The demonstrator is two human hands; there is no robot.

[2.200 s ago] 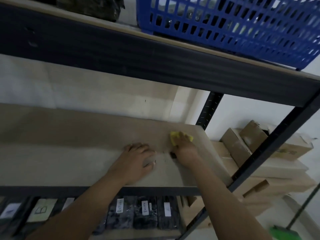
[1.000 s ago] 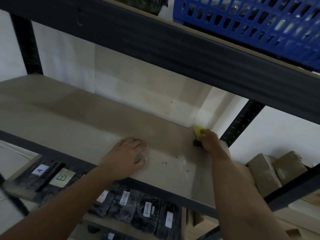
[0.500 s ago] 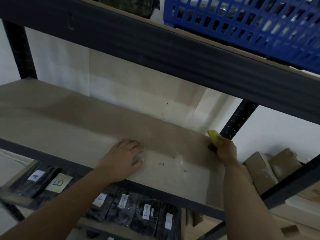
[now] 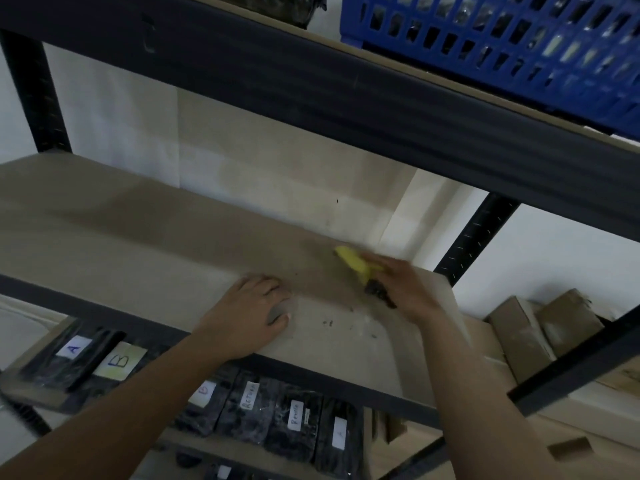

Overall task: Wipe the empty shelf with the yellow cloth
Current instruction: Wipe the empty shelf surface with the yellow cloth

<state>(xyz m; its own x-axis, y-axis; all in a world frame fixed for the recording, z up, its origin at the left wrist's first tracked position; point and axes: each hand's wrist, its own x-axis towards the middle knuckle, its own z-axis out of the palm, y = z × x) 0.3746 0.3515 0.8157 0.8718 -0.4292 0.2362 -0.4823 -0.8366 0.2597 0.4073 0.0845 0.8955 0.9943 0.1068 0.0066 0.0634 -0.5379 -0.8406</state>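
The bare beige shelf board (image 4: 131, 244) runs across the middle of the view. My right hand (image 4: 405, 289) grips the yellow cloth (image 4: 355, 262) and holds it against the board near the back right corner; a dark part shows under the palm. Dark specks and pale smudges (image 4: 332, 322) lie on the board in front of the cloth. My left hand (image 4: 249, 313) rests flat on the board near its front edge, fingers spread.
A dark steel beam (image 4: 346, 95) of the upper shelf hangs overhead, with a blue basket (image 4: 502, 46) on top. Labelled dark packs (image 4: 263, 410) fill the shelf below. Cardboard boxes (image 4: 540, 327) are stacked to the right behind a black upright post (image 4: 474, 237).
My right hand has swept the yellow cloth leftward from the far right corner toward the middle of the board. My left hand has stayed planted in the same spot.
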